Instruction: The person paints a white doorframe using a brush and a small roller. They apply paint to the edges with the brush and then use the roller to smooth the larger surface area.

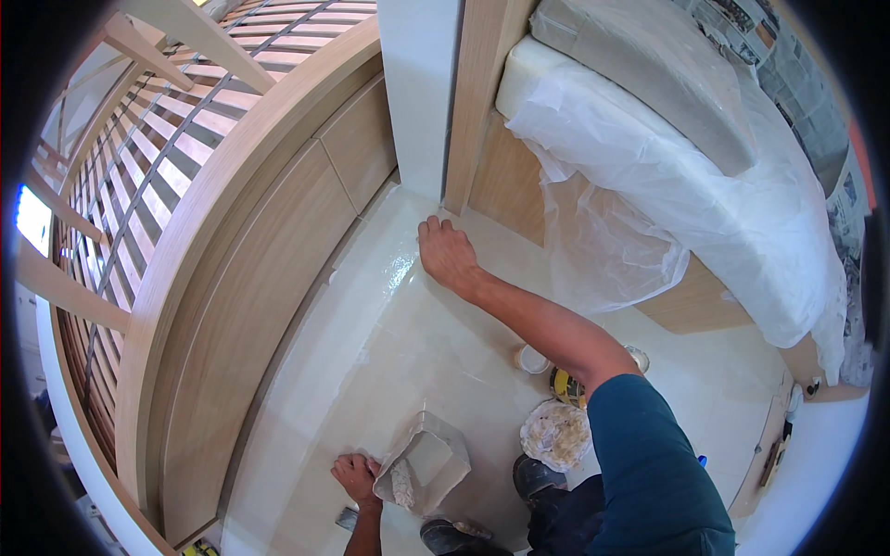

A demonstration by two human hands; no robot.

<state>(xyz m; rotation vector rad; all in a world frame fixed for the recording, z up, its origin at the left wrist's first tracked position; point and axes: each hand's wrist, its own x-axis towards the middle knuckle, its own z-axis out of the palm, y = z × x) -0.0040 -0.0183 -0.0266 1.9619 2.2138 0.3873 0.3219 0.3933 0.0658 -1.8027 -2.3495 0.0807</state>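
My right hand [447, 255] reaches far forward and presses knuckles-up on the glossy cream floor tiles [399, 343], at the corner where a white pillar [417, 93] meets a wooden post [477, 93]. Its fingers are curled down against the tile, and I cannot see whether anything is under them. My left hand [357, 477] rests low on the floor, fingers closed at the edge of a crumpled clear plastic bag [425, 461] with white paste in it. A small dark flat thing [348, 517] lies just under that wrist.
A curved wooden cabinet front [269, 278] lines the left, with a slatted rail [167, 120] above. A mattress under plastic sheeting [667, 167] fills the right. Near my knees stand a white tub [531, 358], a yellow and black item [565, 385] and a paste-filled bowl [554, 434].
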